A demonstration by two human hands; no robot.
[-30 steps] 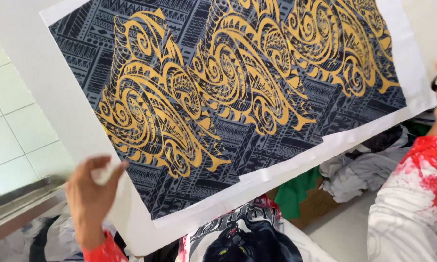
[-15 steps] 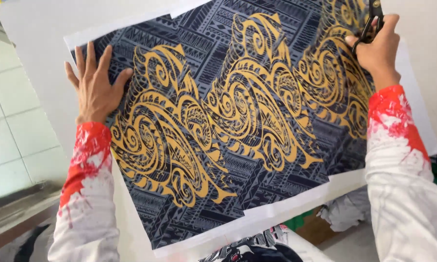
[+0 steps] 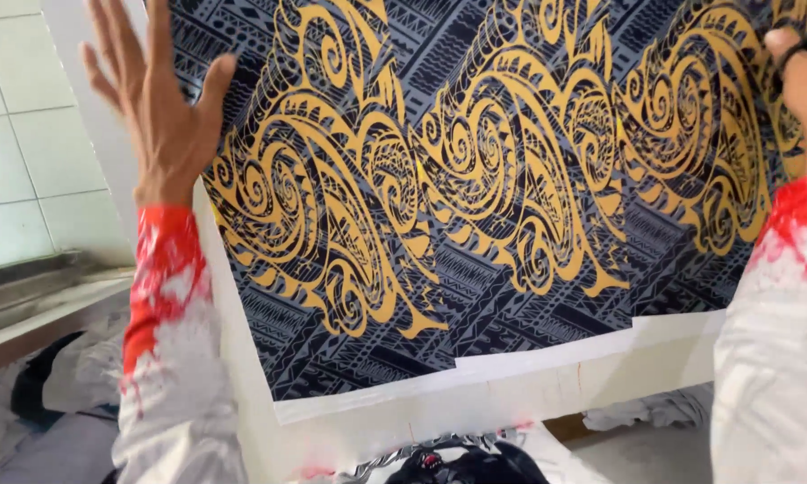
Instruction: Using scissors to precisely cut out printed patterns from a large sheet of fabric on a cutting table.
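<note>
Large printed sheet [image 3: 511, 179], dark navy ground with grey geometric bands and big gold-yellow swirling motifs, set on a wider white paper backing whose bare margin [image 3: 529, 385] shows along the lower edge and down the left side. The sheet is held up in front of the head camera, tilted, and fills most of the view; its top edge runs out of frame. Left hand [image 3: 157, 108] lies flat against the upper left part of the sheet, fingers spread wide and pointing up, thumb out over the print, palm pressed to the surface rather than pinching it. Judgement: a flat spread palm steadies and smooths that corner without creasing the paper. Right hand [image 3: 802, 81] is at the upper right edge, mostly cut off by the frame; it appears closed, with a thin dark object, shape unclear, at the fingers. Whether it grips the sheet or only that object, cannot tell. Judgement: a hand at each upper corner keeps the wide sheet taut and level. Both forearms wear white long sleeves [image 3: 170, 358] stained with red near the cuffs. A few faint red marks also show on the white margin. Behind, at left: white tiled wall [image 3: 18, 143] and a metal ledge [image 3: 36, 291]. Below the sheet: heaped white and dark cloth [image 3: 54, 394] and a black-and-white patterned garment [image 3: 457, 462], well apart from the sheet.
</note>
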